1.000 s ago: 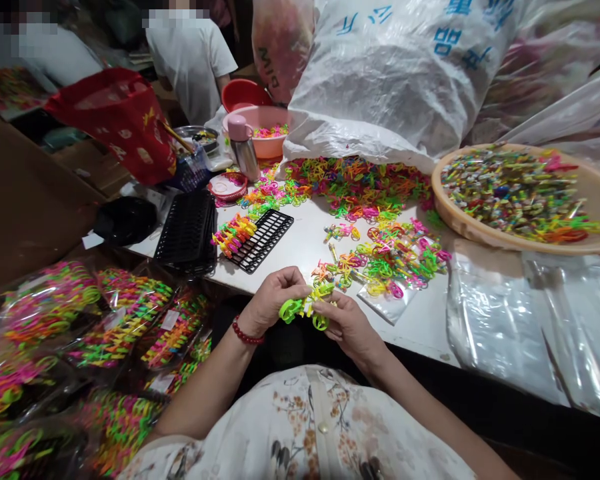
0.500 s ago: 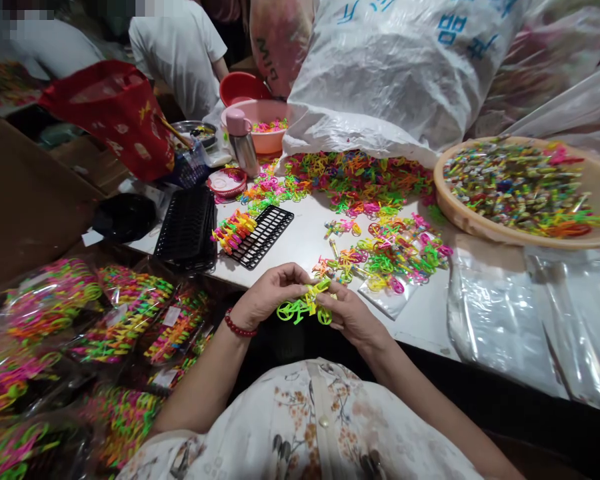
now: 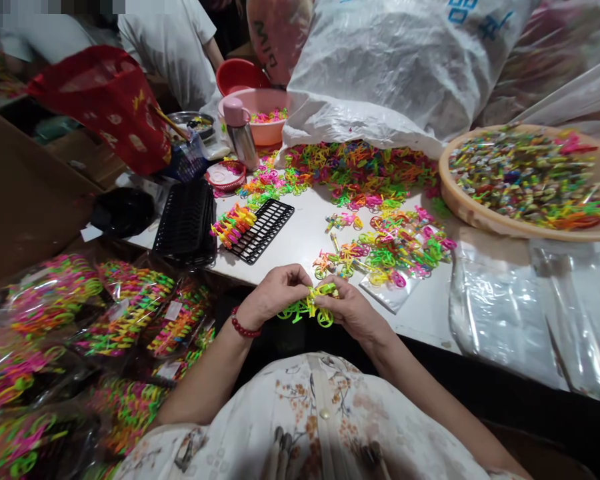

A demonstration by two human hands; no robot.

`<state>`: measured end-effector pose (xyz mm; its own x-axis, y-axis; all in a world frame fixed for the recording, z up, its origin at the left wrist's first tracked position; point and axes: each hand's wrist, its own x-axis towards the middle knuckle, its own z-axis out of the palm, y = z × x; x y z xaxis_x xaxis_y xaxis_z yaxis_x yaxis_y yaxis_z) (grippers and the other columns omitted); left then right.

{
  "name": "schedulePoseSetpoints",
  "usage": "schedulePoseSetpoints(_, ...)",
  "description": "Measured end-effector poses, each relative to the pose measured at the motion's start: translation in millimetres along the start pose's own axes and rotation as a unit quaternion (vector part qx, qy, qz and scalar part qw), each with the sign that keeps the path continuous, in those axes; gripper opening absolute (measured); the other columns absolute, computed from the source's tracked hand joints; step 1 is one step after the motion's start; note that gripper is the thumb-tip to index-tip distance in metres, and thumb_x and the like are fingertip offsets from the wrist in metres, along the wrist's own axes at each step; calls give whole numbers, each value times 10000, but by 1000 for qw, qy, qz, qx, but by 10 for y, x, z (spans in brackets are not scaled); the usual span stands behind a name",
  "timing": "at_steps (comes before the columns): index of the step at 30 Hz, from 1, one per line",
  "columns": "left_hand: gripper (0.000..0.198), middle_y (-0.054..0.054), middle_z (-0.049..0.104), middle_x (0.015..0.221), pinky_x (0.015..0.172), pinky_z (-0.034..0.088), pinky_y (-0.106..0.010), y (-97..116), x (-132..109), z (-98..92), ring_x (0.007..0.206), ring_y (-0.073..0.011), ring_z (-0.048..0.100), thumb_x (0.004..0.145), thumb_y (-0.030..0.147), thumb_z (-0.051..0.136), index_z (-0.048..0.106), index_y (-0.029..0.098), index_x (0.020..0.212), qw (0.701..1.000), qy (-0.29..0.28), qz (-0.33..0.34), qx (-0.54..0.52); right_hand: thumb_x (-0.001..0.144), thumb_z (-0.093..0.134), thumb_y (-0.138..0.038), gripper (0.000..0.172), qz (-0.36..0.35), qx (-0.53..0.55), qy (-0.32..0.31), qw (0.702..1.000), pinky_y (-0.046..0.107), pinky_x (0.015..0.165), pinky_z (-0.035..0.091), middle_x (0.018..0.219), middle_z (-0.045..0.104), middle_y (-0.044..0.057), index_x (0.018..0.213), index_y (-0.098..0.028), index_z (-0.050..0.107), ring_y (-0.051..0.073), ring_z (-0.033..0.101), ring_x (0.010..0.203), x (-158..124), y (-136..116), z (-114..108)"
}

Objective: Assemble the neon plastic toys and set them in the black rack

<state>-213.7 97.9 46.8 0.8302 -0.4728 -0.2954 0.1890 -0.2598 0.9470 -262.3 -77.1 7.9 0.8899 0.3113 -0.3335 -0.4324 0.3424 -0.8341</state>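
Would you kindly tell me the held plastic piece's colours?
The plastic piece is bright green and yellow, seen in the head view.

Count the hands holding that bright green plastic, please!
2: the left hand grips the green plastic from one side, the right hand from the other. I see no others.

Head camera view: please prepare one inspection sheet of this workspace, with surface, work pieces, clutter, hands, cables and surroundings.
Surface: white table, much of it covered.
Work pieces: green-and-yellow plastic toy in hand; black rack holding colourful pieces at one end.
Clutter: loose mixed pieces, stacked black racks, pink-topped flask.
Hands: left hand and right hand both grip the toy.
Cables: nothing seen.
Surroundings: large white sack behind; tan basin at right; bagged pieces lower left; people in white shirts upper left.
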Motion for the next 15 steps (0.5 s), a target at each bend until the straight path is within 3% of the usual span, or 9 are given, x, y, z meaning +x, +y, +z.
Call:
schedulePoseSetpoints(4,82,40,549,644,529,353,-190,7,0,42,569,-74,451,685,194,585,598,149,752,998,29,26,48,717,762,-424,327,-21,-40,0,999,199,436,209,630,505,-80,880,-223,561,50,351,473,-12,-26,-2)
schedulePoseSetpoints(9,68,24,578,687,574,375,-203,63,-35,117,627,-94,485,707,215,601,606,154,738,989,65,59,120,720,746,-435,302,-82,-184,87,976,218,554,362,677,552,-48,835,-200,596,88,472,592,16,-69,11)
schedulePoseSetpoints(12,48,21,585,690,581,374,-212,95,-69,166,627,-101,490,725,197,586,613,162,745,978,109,65,163,709,744,-416,280,-109,-241,133,955,233,567,387,676,568,-39,824,-206,598,111,495,609,38,-61,29)
schedulePoseSetpoints(15,80,4,615,736,603,381,-222,95,-94,179,664,-115,515,753,162,552,628,168,778,969,119,83,199,722,724,-402,243,-125,-282,165,937,237,556,388,664,571,-32,798,-213,592,122,503,602,52,-29,45)
